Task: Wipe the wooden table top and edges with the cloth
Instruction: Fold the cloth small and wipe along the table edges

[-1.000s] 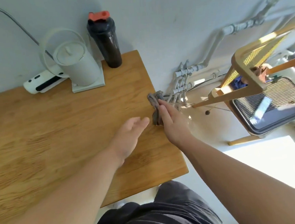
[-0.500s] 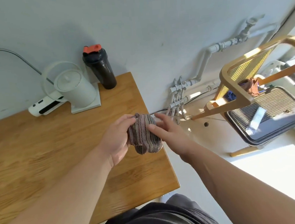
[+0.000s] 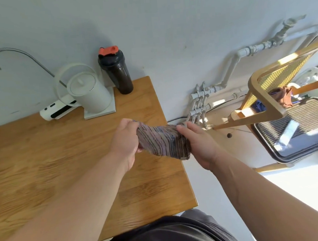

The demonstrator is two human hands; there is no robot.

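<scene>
A grey and purple striped cloth (image 3: 161,142) is stretched between both my hands, held in the air above the right side of the wooden table (image 3: 43,163). My left hand (image 3: 124,142) grips its left end with the fingers curled under. At the cloth's right end my right hand (image 3: 199,145) holds on, just past the table's right edge. The cloth does not touch the wood.
A white kettle (image 3: 88,93) on its base, a black shaker bottle (image 3: 119,74) with an orange cap and a white device (image 3: 58,110) stand at the table's back by the wall. White pipes (image 3: 200,105), a wooden chair (image 3: 270,100) and a grey fan (image 3: 299,128) are to the right.
The cloth was pressed on the table's right edge by my right hand. Both hands then lifted it, and it is now pulled wider between them.
</scene>
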